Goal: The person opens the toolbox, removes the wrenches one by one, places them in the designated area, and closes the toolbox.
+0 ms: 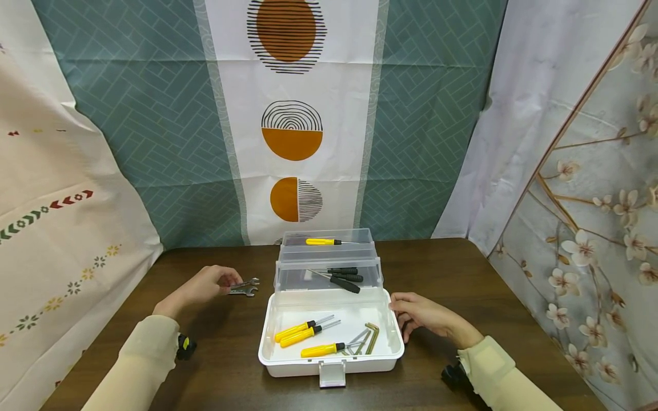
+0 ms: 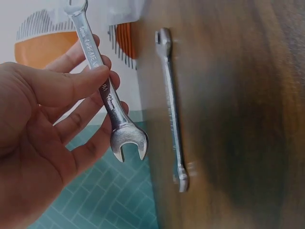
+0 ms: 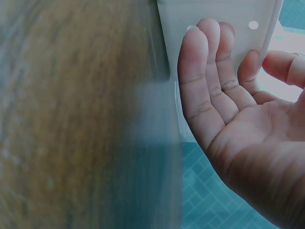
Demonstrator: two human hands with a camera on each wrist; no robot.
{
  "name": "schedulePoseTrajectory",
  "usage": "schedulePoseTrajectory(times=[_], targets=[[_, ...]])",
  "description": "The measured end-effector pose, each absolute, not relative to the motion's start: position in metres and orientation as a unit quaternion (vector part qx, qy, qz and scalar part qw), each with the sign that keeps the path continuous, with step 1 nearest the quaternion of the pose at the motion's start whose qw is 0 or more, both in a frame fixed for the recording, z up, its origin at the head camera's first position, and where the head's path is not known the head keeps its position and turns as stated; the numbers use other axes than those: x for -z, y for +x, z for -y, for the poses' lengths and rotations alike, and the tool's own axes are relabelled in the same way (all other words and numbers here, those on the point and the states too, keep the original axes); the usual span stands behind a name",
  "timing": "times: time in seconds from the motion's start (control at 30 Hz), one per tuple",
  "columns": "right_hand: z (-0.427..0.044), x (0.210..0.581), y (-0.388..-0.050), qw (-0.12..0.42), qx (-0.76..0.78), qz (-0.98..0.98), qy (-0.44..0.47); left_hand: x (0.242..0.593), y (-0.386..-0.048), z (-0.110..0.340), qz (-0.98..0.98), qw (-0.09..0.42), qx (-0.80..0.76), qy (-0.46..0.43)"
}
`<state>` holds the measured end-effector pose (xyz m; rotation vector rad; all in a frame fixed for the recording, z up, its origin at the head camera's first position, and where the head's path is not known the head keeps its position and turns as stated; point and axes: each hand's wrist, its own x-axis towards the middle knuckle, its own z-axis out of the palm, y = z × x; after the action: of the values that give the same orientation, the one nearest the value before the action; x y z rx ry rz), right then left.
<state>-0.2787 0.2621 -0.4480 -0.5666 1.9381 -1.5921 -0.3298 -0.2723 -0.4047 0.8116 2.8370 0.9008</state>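
Observation:
My left hand (image 1: 211,282) pinches a chrome open-end wrench (image 2: 112,106) between thumb and fingers, a little above the table. Below it a second wrench (image 2: 172,107) lies on the wood. Right of that stands a white toolbox (image 1: 264,343) with its clear lid raised. At the box's right wall is my right hand (image 1: 426,315), gripping the rim with the thumb over the edge and the forefinger against the outside. Inside the box lie several yellow-handled screwdrivers (image 1: 300,338) and brass-coloured hex keys (image 1: 372,339).
In the raised lid's trays (image 1: 293,279) lie black-handled screwdrivers (image 1: 345,283) and a yellow one (image 1: 321,242). A latch (image 1: 332,374) hangs at the box's front. Patterned cloth (image 1: 432,142) hangs behind the dark wooden table (image 1: 226,365) and along both sides.

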Motion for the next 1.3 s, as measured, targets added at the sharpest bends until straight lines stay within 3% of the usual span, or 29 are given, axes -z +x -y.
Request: schedulePoseTrajectory(times=[0.83, 1.3], targets=[[-0.263, 0.450, -0.280, 0.280, 0.592, -0.725, -0.211, 0.434, -0.325, 0.288, -0.921, 0.074, -0.299, 0.238], [-0.262, 0.450, -0.279, 0.276, 0.594, -0.724, -0.216, 0.440, -0.324, 0.290, -0.931, 0.069, -0.257, 0.249]])
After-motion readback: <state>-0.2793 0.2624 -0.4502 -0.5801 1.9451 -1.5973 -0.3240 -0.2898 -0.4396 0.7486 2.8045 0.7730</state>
